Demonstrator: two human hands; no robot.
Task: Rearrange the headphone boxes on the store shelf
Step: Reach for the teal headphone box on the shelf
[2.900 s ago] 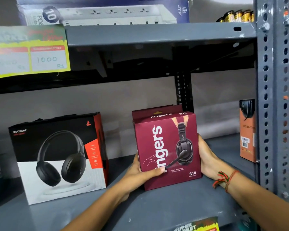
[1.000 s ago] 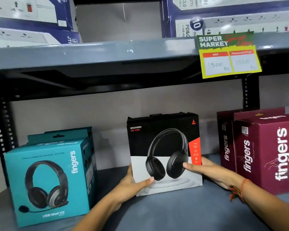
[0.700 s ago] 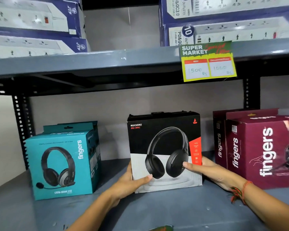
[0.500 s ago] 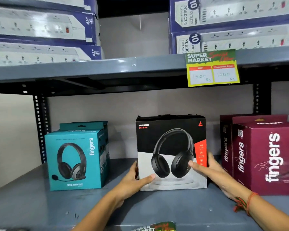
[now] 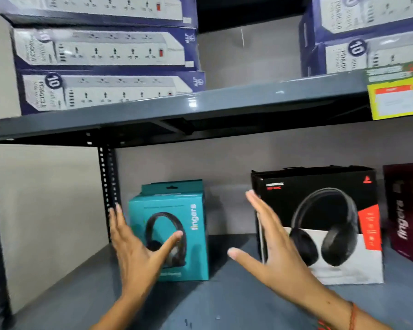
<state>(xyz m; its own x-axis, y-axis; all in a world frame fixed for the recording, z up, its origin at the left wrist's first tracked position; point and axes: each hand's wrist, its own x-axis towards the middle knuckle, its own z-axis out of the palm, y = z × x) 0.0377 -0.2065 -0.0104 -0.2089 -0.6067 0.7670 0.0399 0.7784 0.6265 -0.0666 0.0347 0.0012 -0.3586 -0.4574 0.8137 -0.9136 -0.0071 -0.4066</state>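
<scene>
Both hands are up in front of the shelf (image 5: 224, 303) and holding nothing. The left hand (image 5: 138, 256) has its fingers (image 5: 116, 220) spread wide, palm turned toward the teal box (image 5: 177, 232), close by its left edge; whether it touches the cardboard I can't tell through the blur. The right hand (image 5: 274, 253) is just as open, fingers splayed, hanging in the gap between the teal box and the black box (image 5: 320, 225), its fingertips overlapping the black box's left edge.

As for progress, the black box stands upright and face-out on the shelf, and beside it at the right edge the dark red boxes (image 5: 405, 215) also stand upright, one behind another. Those look settled. The teal box sits well back near the upright post (image 5: 107, 186), with a second teal one tucked behind it, and from the way both palms frame it I'd guess it is next to be squared up or pulled forward. After that, little seems left on this shelf. The power-strip boxes (image 5: 100, 51) on the shelf above are not part of the job.
</scene>
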